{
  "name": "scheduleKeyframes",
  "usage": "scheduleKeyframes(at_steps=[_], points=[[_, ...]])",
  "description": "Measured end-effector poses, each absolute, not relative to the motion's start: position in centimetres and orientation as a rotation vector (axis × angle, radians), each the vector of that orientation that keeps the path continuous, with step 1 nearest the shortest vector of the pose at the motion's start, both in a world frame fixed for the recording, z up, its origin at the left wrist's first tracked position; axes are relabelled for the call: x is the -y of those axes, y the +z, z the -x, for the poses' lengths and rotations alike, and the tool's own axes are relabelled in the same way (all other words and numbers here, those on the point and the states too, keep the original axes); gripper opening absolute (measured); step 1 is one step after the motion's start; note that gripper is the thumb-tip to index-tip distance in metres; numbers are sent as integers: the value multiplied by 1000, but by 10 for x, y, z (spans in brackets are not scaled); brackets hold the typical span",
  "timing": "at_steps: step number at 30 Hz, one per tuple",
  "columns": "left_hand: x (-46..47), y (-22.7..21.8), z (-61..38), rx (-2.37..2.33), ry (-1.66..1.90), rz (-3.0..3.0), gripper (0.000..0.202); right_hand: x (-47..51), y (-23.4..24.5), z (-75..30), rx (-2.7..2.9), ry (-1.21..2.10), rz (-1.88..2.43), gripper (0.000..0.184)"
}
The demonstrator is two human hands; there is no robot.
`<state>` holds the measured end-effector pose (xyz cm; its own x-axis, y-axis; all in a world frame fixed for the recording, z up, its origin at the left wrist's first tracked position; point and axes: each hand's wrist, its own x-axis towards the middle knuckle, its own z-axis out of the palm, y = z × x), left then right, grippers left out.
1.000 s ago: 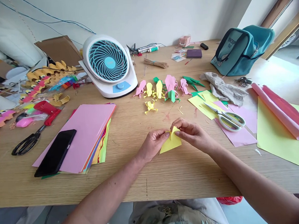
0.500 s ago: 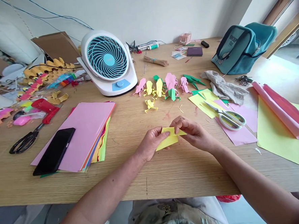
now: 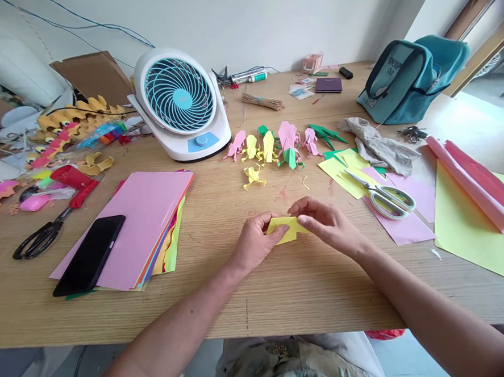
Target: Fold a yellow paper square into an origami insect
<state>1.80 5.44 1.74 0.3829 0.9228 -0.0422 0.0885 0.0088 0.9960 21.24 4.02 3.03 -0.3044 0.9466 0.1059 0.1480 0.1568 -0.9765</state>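
Note:
A small folded piece of yellow paper (image 3: pixel 285 228) is held low over the wooden table (image 3: pixel 284 289), between both hands. My left hand (image 3: pixel 255 245) pinches its left end with thumb and fingers closed. My right hand (image 3: pixel 325 225) grips the right end, fingers curled over the top edge. Beyond the hands stands a row of small folded paper figures (image 3: pixel 275 144) in pink, yellow and green, with one yellow figure (image 3: pixel 253 177) apart in front.
A stack of coloured paper (image 3: pixel 147 226) with a black phone (image 3: pixel 89 254) on it lies at left. Black scissors (image 3: pixel 39 238) lie further left, grey-handled scissors (image 3: pixel 383 194) on paper sheets at right. A white fan (image 3: pixel 181 104), a teal bag (image 3: pixel 411 76) and rolled pink paper (image 3: pixel 478 189) stand around.
The yellow paper has been folded flatter and smaller, from a raised pointed shape to a narrow strip. Both hands stayed close together on it and shifted slightly away from me.

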Motion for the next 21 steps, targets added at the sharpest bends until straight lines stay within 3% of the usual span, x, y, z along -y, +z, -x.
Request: scheduleKeyframes(at_steps=[7, 21], points=[[-53, 17, -18, -1009, 858, -1576, 27, -39, 25, -204, 1634, 1122, 1197, 33], [-56, 17, -16, -1038, 798, -1551, 24, -45, 22, -210, 1591, 1199, 1227, 41]])
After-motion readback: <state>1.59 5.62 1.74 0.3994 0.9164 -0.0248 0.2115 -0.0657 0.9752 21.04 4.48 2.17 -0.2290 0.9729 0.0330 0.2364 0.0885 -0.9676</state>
